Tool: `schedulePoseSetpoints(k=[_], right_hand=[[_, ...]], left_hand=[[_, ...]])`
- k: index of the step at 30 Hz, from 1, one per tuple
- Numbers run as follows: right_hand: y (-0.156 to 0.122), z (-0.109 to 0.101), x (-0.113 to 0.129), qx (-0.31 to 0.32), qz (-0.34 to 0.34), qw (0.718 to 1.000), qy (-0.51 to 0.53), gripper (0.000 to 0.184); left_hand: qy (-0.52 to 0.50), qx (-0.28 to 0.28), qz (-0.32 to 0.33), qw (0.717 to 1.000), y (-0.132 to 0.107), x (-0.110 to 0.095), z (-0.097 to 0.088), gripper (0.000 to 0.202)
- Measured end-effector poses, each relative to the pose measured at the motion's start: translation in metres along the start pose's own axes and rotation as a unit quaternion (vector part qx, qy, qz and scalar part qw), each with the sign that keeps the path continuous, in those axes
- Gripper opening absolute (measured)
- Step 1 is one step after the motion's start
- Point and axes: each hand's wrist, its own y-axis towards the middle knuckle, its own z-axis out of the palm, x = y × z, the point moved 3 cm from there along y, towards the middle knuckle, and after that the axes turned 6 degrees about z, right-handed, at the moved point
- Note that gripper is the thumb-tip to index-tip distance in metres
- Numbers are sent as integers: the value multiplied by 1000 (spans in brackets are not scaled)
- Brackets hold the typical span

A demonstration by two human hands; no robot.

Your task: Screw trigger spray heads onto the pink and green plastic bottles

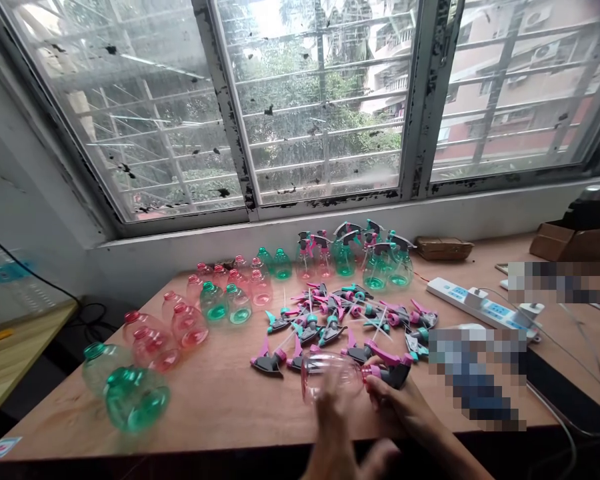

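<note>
My left hand [333, 407] is wrapped round a clear pink bottle [325, 373] lying sideways just above the table's near edge; the hand is blurred by motion. My right hand [395, 400] grips a pink and black spray trigger head [387, 365] at the bottle's neck. Behind them lies a heap of loose trigger heads [330, 313] in pink, teal and black. Empty pink and green bottles [145, 353] lie along the left side. Several bottles fitted with triggers [360, 257] stand at the back by the window.
A white power strip [473, 300] with cables lies on the wooden table [220, 407] to the right. Cardboard boxes [570, 240] sit at the far right, a flat brown box [443, 248] by the sill. Blurred patches cover things at right. A lower wooden surface [15, 347] stands at left.
</note>
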Motion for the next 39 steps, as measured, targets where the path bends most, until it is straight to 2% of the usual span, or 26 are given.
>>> schedulePoseSetpoints(k=[1,2,3,4,7,9,13,16,18,21,27,32,35,39], right_hand=[[0,0,0,2,2,1000,2,34],[0,1,0,6,2,1000,2,34],[-1,1,1,12,-1,1000,-2,34],[-2,2,2,18,-7,1000,-8,34],[-5,4,4,26,-27,999,-38,34],[-7,5,4,22,-29,998,-52,35],[-6,7,-1,-10,-29,998,-63,42],[-5,6,-3,-38,-22,995,-89,48],[-4,5,-3,-47,-14,993,-107,43],[-3,3,-1,-46,-11,993,-107,37],[-1,2,1,-61,15,997,-50,40],[6,9,1,-55,28,998,-17,42],[9,16,1,-29,32,999,15,40],[10,18,-1,-26,35,998,36,41]], left_hand=[[16,-59,-40,997,2,18,-16,67],[12,-166,-112,980,1,37,-34,71],[-28,-228,-182,956,0,54,-48,78],[-87,-224,-242,940,-2,70,-57,81],[-156,-187,-269,932,-5,95,-71,82],[-199,-152,-273,929,-9,101,-69,83],[-280,-80,-297,909,-17,107,-53,89],[-320,-48,-298,898,-20,110,-48,85],[-330,-46,-288,898,-20,111,-50,89],[-325,-43,-272,905,-22,109,-52,107],[-310,-56,-272,909,-25,104,-46,120],[-340,-110,-282,890,-31,112,-46,103],[-349,-93,-284,888,-33,113,-50,98],[-346,-76,-287,890,-30,105,-55,106]])
